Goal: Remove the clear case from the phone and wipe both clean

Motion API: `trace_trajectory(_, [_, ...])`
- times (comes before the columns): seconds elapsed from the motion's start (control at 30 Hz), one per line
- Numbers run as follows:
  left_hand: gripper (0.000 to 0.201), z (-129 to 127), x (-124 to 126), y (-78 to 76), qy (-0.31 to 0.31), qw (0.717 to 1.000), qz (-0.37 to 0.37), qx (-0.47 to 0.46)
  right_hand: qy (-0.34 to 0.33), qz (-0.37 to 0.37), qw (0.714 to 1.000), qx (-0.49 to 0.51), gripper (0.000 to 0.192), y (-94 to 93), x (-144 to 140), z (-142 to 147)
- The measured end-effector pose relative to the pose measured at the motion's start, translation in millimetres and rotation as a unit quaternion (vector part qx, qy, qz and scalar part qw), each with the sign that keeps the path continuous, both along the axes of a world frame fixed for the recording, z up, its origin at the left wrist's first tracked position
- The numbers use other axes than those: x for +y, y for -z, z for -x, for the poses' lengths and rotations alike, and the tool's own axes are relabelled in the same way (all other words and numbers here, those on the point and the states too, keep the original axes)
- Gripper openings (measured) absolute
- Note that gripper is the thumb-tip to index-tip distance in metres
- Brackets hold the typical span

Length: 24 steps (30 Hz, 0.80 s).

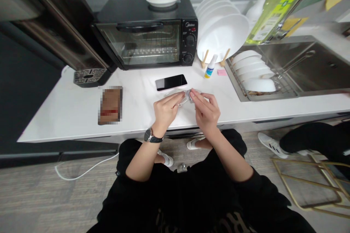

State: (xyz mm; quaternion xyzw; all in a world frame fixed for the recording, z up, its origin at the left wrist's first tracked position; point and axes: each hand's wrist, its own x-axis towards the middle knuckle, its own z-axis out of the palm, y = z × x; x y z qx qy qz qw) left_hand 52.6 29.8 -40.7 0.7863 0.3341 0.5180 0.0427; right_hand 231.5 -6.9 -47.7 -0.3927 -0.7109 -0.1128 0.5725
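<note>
Oven [147,35] blocks ahead; behind, unclear.

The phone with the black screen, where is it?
In the head view, the phone lies on the white counter, between the black toaster oven and the person's left hand, left of the small spray bottle.

Kitchen: toaster oven [147,36], plates [222,38], sink [321,74], probably dish soap [273,12].

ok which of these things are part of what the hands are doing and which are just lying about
In hand:
clear plastic item, held by the left hand and right hand

Seemingly just lying about, no hand on them:
phone (close by, so it could belong)
small bottle (likewise)
toaster oven
white plates
white bowls
</note>
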Motion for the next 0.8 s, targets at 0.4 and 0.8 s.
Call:
trace_trajectory(0.4, [0.031, 0.0, -0.6, 0.9, -0.013, 1.000, 0.009, 0.016, -0.011, 0.020, 1.000, 0.022, 0.065, -1.5, -14.3, 24.8])
trace_trajectory(0.8, [0.030, 0.8, -0.5, 2.1, 0.018, 1.000, -0.003, -0.019, -0.042, 0.022, 0.999, -0.020, 0.067, 0.6, -21.3, 37.0])
